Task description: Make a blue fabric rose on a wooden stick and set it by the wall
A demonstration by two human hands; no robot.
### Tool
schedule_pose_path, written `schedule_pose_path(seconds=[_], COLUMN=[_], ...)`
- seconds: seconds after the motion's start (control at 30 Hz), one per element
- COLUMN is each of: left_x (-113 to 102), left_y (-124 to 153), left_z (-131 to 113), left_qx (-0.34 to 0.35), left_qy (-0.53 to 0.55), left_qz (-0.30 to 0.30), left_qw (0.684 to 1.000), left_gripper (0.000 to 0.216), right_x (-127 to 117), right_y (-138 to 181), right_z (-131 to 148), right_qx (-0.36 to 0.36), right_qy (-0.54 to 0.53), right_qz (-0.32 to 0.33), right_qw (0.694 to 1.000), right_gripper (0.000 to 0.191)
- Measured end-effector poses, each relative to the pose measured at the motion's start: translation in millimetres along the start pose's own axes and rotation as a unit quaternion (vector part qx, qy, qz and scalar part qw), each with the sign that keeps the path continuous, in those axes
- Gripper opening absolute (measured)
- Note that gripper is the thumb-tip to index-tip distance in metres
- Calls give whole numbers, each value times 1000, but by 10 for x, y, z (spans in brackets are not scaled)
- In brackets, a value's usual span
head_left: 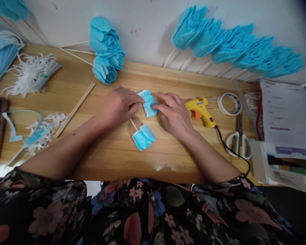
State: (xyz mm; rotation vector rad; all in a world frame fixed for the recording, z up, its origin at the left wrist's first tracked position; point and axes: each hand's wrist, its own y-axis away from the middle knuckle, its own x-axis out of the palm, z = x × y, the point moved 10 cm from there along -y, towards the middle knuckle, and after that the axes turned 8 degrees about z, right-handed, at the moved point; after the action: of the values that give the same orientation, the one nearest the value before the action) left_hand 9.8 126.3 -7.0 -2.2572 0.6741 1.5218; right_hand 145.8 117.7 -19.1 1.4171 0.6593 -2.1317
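Note:
A folded light-blue pleated piece (148,102) lies on the wooden table (112,160) between my hands. My left hand (118,106) pinches its left edge with closed fingers. My right hand (173,114) presses and grips its right side with fingers together. Just in front of them lies a small blue pleated flower on a thin wooden stick (143,136), untouched.
A yellow glue gun (201,111) with a black cord, a tape roll (229,103) and scissors (239,141) lie to the right. Finished blue flowers (105,51) on sticks lean against the wall. White elastic scraps (30,73) and loose sticks (75,109) lie at left; papers (285,117) at right.

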Motion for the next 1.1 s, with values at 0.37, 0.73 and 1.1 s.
schedule_pose_path(seconds=[0.37, 0.73, 1.1], left_x=[159, 152, 158], left_y=[-54, -28, -8], left_z=[-117, -101, -116], left_qx=[7, 37, 75], left_qy=[-35, -48, -86], left_qz=[114, 79, 50], left_qw=[993, 995, 992], left_gripper=[38, 38, 38], right_x=[-41, 6, -674], right_y=[12, -30, 194], right_z=[-48, -2, -25], right_qx=[-5, -10, 32], right_qy=[-18, -16, -272], right_qz=[-26, -12, -179], right_qw=[999, 1000, 945], right_gripper=[42, 35, 24])
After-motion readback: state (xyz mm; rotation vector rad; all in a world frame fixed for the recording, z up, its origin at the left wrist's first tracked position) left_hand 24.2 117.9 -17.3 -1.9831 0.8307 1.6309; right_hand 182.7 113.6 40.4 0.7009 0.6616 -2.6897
